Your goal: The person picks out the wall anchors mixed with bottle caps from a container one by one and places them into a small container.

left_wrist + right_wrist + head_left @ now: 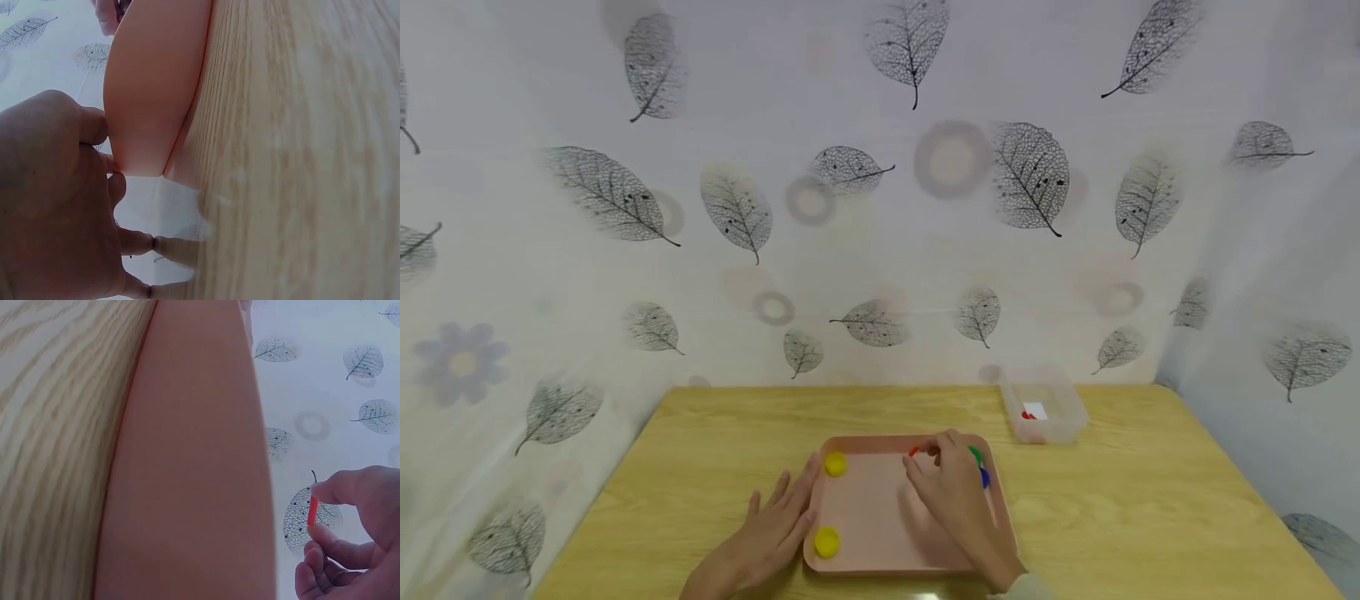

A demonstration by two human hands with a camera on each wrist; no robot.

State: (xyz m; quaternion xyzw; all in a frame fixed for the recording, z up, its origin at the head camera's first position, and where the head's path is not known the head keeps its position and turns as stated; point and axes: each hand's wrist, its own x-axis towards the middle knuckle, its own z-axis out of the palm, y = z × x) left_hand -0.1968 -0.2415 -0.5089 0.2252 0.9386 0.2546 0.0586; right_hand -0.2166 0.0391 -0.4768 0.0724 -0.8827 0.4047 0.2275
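Observation:
My right hand [951,487] is over the right half of a pink tray [865,565]. Between thumb and forefinger it pinches a slim red piece [312,510], short and straight in the right wrist view. My left hand [771,529] lies at the tray's left side with fingers spread, the fingertips touching the rim. Inside the tray are two yellow round pieces, one at the back left [835,464] and one at the front left [827,542]. A green piece [975,455] and a blue piece [984,477] sit at the back right, partly hidden by my right hand.
A clear plastic box [1063,429] stands on the wooden table [1120,500] behind the tray's right corner, with small red pieces [1027,415] and a white slip in it. A curtain with leaf prints [880,208] hangs close behind the table.

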